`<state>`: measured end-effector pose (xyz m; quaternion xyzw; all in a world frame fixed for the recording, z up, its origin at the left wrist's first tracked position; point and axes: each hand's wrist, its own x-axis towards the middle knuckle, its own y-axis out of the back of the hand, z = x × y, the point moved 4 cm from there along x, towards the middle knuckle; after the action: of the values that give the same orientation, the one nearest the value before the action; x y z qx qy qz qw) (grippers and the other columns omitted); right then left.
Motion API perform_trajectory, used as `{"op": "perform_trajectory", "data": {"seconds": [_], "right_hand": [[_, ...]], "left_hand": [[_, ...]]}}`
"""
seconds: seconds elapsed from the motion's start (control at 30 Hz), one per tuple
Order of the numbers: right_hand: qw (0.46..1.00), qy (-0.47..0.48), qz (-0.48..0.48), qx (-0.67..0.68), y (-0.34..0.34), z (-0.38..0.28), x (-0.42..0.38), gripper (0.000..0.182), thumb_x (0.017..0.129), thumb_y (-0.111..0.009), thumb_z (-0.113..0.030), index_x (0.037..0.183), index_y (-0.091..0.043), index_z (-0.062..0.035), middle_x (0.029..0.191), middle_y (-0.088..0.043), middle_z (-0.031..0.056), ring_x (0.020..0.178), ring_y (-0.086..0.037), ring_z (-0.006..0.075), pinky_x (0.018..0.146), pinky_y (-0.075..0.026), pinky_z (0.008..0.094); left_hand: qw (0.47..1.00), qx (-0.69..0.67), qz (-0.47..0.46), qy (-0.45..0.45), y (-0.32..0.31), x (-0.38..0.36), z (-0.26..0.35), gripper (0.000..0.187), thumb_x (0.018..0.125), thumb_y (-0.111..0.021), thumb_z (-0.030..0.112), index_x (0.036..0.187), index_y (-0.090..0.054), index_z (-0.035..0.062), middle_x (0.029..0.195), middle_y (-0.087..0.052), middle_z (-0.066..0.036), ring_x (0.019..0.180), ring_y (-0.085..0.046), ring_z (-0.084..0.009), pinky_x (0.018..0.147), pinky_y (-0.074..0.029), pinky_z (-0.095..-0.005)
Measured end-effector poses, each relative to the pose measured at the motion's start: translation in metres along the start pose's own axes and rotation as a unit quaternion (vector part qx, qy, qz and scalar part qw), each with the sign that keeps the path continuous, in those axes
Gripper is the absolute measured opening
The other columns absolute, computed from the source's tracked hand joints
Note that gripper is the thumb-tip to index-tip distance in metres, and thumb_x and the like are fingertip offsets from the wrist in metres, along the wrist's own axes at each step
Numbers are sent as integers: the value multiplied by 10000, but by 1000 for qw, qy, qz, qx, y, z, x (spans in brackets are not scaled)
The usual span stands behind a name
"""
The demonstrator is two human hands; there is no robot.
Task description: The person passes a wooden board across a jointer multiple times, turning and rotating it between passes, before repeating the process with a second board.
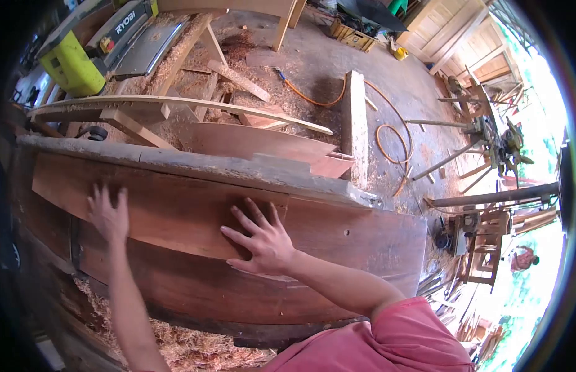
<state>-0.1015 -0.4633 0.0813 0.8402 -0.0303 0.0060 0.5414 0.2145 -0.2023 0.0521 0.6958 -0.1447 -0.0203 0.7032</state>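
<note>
A long reddish-brown wooden board (pixel 170 204) lies flat along the dark wooden workbench (pixel 362 279). My left hand (pixel 110 214) is over the board's left part, fingers spread and slightly blurred. Near the board's right end, my right hand (pixel 261 240) rests palm down with its fingers apart. Behind the board runs a worn grey beam (pixel 195 167) along the bench's far side. Neither hand grips anything.
A green RYOBI machine (pixel 74 65) stands at the upper left. Beyond the bench are offcuts, a thin strip (pixel 226 108), a pale post (pixel 355 124) and an orange hose (pixel 396 133). Shavings (pixel 195 347) lie below. A person (pixel 522 258) is far right.
</note>
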Motion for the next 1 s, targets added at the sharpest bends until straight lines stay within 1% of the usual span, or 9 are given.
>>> {"op": "perform_trajectory", "data": {"seconds": [0.07, 0.13, 0.27, 0.3, 0.37, 0.4, 0.7, 0.9, 1.0], "right_hand": [[1000, -1, -3, 12, 0, -4, 6, 744, 882, -643, -642, 1512, -525, -264, 1648, -349, 171, 1564, -199, 447, 1195, -139, 753], [1000, 0, 0, 30, -8, -6, 10, 746, 885, -633, -642, 1511, -526, -251, 1649, -345, 174, 1568, -190, 442, 1203, -135, 742], [998, 7, 28, 54, -15, -10, 19, 759, 876, -632, -638, 1503, -532, -221, 1650, -338, 182, 1567, -177, 450, 1226, -115, 710], [997, 10, 35, 65, -16, -12, 21, 768, 867, -645, -627, 1498, -537, -202, 1649, -336, 186, 1562, -182, 458, 1228, -115, 706], [996, 12, 10, 91, -19, -15, 26, 782, 863, -660, -592, 1521, -511, -198, 1664, -290, 214, 1572, -155, 457, 1231, -100, 702], [996, 12, 11, 91, -21, -16, 29, 790, 855, -667, -587, 1521, -510, -193, 1665, -286, 216, 1573, -151, 457, 1232, -98, 701], [993, 19, 1, 118, -32, -35, 58, 840, 826, -692, -573, 1538, -491, -174, 1678, -244, 230, 1581, -118, 449, 1247, -91, 685], [994, 4, -10, 113, -34, -54, 77, 842, 826, -695, -577, 1539, -490, -180, 1681, -255, 210, 1583, -125, 436, 1254, -85, 674], [993, 8, 4, 114, -46, -59, 91, 854, 803, -713, -586, 1527, -506, -181, 1675, -269, 208, 1582, -126, 436, 1258, -72, 671]], "left_hand": [[998, -43, -44, -2, 25, -37, 51, 750, 966, -574, 629, 1571, -457, 202, 1678, -334, -105, 1547, -264, -415, 1212, -201, -668], [997, -58, -49, 5, 31, -45, 64, 739, 960, -594, 614, 1556, -479, 194, 1658, -365, -122, 1538, -280, -412, 1203, -224, -661], [998, -16, -13, -63, 32, -30, 53, 648, 966, -665, 488, 1516, -534, 172, 1599, -454, -142, 1449, -407, -428, 1175, -345, -548], [994, -47, 36, -86, 13, -25, 37, 649, 970, -662, 490, 1521, -530, 174, 1608, -444, -143, 1445, -414, -434, 1179, -340, -548], [999, -8, -1, -43, 19, -21, 38, 638, 997, -625, 500, 1536, -512, 177, 1618, -436, -126, 1474, -381, -440, 1199, -331, -528], [997, -50, 9, -53, 5, -15, 25, 626, 1009, -602, 506, 1537, -510, 181, 1615, -439, -123, 1475, -375, -448, 1204, -324, -534], [998, 5, -12, -58, -9, 16, -10, 600, 1033, -557, 520, 1537, -505, 198, 1605, -451, -120, 1466, -386, -436, 1189, -352, -516], [992, -113, 20, -44, -14, 24, -37, 542, 1040, -610, 413, 1450, -584, 59, 1537, -517, -192, 1402, -486, -425, 1164, -390, -483], [952, -236, 191, -35, -10, -27, -25, 493, 1052, -615, 335, 1398, -607, -17, 1493, -547, -240, 1373, -529, -400, 1163, -399, -453]]}}
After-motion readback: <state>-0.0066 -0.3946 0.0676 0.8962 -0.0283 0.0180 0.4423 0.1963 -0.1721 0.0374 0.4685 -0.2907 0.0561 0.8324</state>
